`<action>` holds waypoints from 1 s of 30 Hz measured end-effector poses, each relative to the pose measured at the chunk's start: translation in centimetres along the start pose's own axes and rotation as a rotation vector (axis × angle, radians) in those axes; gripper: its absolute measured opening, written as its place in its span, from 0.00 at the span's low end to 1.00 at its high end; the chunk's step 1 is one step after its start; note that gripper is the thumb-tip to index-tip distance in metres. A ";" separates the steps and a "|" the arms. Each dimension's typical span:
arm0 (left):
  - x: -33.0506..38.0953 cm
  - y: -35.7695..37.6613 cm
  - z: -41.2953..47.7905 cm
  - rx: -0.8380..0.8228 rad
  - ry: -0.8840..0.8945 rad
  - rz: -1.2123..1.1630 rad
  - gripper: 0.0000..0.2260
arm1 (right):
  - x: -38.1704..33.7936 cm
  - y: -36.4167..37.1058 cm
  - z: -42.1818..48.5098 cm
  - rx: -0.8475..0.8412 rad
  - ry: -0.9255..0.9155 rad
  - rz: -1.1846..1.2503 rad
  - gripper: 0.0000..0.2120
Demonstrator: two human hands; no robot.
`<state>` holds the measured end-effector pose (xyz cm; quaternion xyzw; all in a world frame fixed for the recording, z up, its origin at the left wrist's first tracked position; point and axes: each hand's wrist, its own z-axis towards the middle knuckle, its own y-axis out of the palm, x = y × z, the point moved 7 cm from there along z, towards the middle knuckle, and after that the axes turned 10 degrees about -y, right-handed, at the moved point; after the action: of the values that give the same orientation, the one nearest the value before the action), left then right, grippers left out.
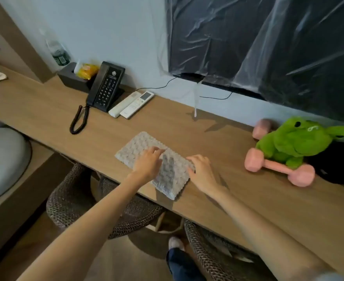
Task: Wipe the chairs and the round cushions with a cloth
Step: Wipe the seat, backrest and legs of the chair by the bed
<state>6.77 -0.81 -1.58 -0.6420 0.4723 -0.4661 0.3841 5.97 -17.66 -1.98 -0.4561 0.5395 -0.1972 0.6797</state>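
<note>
The cloth (167, 169), a grey bubble-textured fabric folded into a rectangle, lies flat on the wooden desk (45, 110) close to its front edge. The left hand (147, 162) rests on the middle of the cloth with its fingers bent and their tips on the upper layer; it cannot be determined whether they pinch a fold or only press. The right hand (202, 171) is at the cloth's right edge, with its fingers curled down over that edge and holding it.

Two woven wicker chairs are tucked under the desk: the left chair (69, 199) below the left forearm and the right chair (207, 252) below the right forearm. A grey round cushion (2, 161) lies at the far left, lower than the desk.

At the back of the desk stand a black telephone (106, 86) and two white remote controls (130, 105) side by side. To the right, a green plush frog (297, 142) sits over a pink dumbbell (278, 169).
</note>
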 end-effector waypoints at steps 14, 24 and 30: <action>-1.5 2.4 3.7 0.137 -0.097 -0.023 0.09 | 4.3 1.9 2.2 -0.056 0.157 -0.017 0.04; -0.1 -4.5 -2.6 0.379 0.114 -0.259 0.06 | 0.5 -4.8 0.7 0.262 -0.012 0.312 0.07; 1.8 -6.9 -8.7 0.372 0.271 -0.389 0.05 | -3.6 -9.2 -4.3 0.498 -0.126 0.403 0.10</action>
<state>0.30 -1.21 7.60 -0.5709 0.2941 -0.6908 0.3321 2.84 -21.34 7.71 -0.1713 0.5110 -0.1562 0.8277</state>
